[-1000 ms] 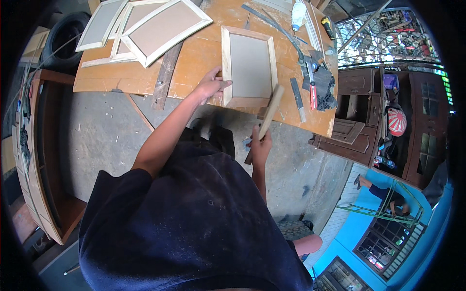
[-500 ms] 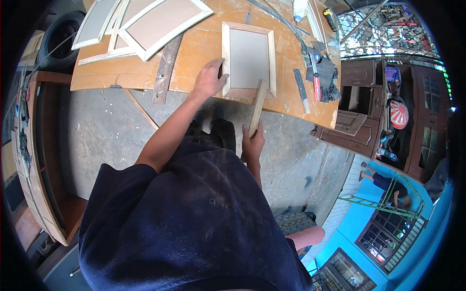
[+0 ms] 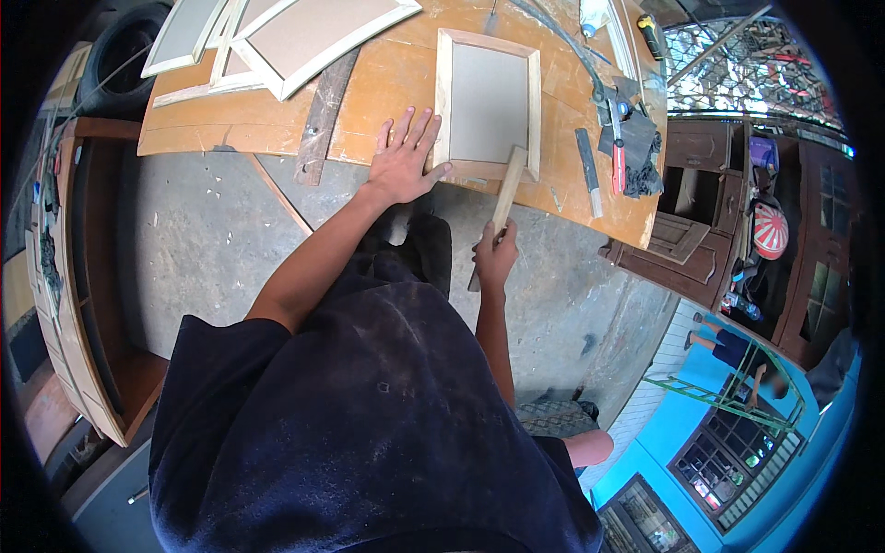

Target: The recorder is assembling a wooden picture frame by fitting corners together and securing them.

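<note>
A pale wooden frame (image 3: 533, 106) with a grey panel lies near the table's front edge. My left hand (image 3: 400, 164) rests flat with spread fingers on the tabletop at the frame's near left side. Its thumb reaches the frame's lower left corner, and whether it presses on it I cannot tell. My right hand (image 3: 496, 252) is closed round a flat wooden strip (image 3: 510, 186) in front of the table edge. The strip's far end lies over the frame's near right corner, and its lower end sticks out below my fist.
The orange-brown wooden table (image 3: 240, 129) carries several more frames (image 3: 313, 69) at the far left. Right of my frame lie a dark flat tool (image 3: 588, 170), a red cutter (image 3: 619, 170) and a black cloth (image 3: 643, 147). A brown cabinet (image 3: 120, 276) stands left; another person (image 3: 737, 355) is far right.
My left hand has spread its fingers and now lies flat by the frame's near left corner. My right hand and the strip have shifted slightly right; the view has moved a little too.
</note>
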`<move>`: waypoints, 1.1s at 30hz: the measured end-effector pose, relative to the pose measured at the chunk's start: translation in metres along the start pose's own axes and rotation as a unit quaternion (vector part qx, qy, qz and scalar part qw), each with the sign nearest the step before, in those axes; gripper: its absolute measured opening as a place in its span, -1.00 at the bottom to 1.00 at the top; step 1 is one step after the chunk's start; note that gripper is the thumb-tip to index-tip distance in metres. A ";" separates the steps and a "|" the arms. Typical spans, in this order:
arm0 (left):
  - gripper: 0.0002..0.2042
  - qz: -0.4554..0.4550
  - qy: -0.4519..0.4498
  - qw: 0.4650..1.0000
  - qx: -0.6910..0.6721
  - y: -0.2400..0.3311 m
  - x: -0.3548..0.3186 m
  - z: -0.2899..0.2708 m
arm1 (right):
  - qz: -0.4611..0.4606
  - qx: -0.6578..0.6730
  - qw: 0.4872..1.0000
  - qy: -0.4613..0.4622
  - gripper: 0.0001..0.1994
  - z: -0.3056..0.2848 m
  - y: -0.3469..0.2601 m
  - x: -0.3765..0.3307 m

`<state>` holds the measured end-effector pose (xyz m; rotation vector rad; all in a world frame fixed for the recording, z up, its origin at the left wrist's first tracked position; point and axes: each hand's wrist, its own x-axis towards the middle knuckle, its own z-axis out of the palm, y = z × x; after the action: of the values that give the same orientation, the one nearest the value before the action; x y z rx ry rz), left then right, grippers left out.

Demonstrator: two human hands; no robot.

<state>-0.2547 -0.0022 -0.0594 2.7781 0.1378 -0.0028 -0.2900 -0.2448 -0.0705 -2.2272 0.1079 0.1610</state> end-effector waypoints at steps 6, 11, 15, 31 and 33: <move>-0.27 0.030 0.038 0.998 0.043 -0.003 -0.002 0.012 | -0.078 -0.051 0.996 0.012 -0.70 0.017 -0.011 -0.029; -0.28 0.027 0.032 0.998 0.049 -0.001 -0.002 0.010 | -0.150 -0.117 0.979 0.075 -0.67 0.004 -0.004 -0.007; -0.27 0.033 0.035 0.997 0.054 -0.001 0.002 0.009 | -0.077 -0.111 0.984 0.113 -0.62 0.016 -0.003 -0.014; -0.27 0.021 0.027 0.998 0.050 -0.002 -0.001 0.011 | -0.041 -0.077 0.995 0.056 -0.64 0.023 -0.015 -0.030; -0.27 0.025 0.030 0.998 0.051 -0.002 -0.002 0.009 | -0.010 -0.090 0.994 0.068 -0.67 0.013 -0.019 -0.014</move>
<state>-0.2563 -0.0031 -0.0683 2.8838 0.0858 0.0877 -0.3023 -0.2230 -0.0615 -2.4185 0.1499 0.0078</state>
